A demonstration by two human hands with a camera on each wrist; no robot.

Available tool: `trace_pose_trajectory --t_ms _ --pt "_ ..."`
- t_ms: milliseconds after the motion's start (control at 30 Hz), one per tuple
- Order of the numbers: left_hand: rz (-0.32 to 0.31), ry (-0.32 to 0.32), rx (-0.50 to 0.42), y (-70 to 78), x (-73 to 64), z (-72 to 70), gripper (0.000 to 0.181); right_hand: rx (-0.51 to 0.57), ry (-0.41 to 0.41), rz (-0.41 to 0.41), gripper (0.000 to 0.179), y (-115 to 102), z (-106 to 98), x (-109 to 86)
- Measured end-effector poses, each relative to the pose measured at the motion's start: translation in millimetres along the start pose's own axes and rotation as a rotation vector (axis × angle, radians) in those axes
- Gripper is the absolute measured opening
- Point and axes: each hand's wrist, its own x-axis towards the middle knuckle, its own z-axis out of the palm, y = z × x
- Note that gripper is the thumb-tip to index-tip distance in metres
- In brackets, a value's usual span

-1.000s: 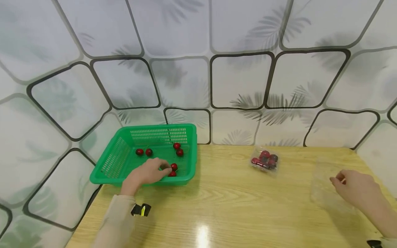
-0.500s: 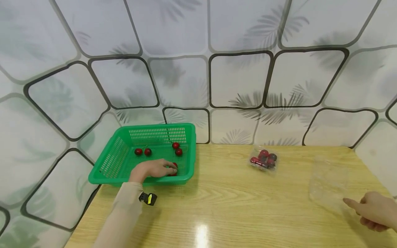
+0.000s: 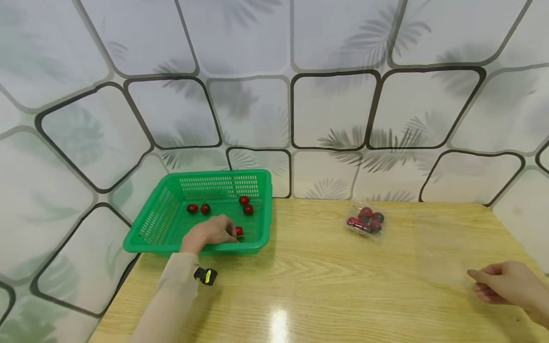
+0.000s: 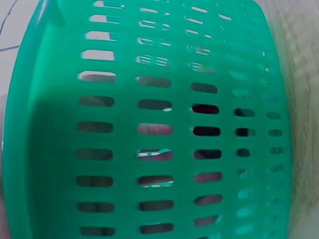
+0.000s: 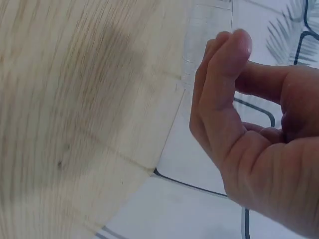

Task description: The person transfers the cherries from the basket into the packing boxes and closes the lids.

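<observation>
Smooth plastic basket (image 3: pixel 253 247), glossy wood table (image 3: pixel 326 295)

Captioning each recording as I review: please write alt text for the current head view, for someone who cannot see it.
A person's left hand is inside a green basket, beside a red cherry; four more cherries lie farther back. The right hand seems to pinch a faint clear plastic piece. Between them on the wooden table sits a clear pack of cherries.

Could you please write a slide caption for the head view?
Left hand beside a cherry in a green basket, right hand at clear plastic, a cherry pack between.
</observation>
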Motion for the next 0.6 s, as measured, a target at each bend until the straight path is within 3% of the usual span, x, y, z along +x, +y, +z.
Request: trace_pose_trajectory --t_ms 133,367,600 --pt "-0.039 0.033 0.005 -0.7 -0.8 0.2 0.011 0.131 -0.092 -0.032 0.038 -6.8 6.1 -3.6" --pt "-0.074 0.067 -0.009 -1.6 -2.9 0.9 0.023 0.284 -0.404 -0.319 0.016 -9.0 23.0 -11.6" --pt "-0.072 0.071 -0.03 -2.2 -4.3 2.2 0.049 0.3 -0.577 -0.372 0.015 -28.5 58.6 -19.0"
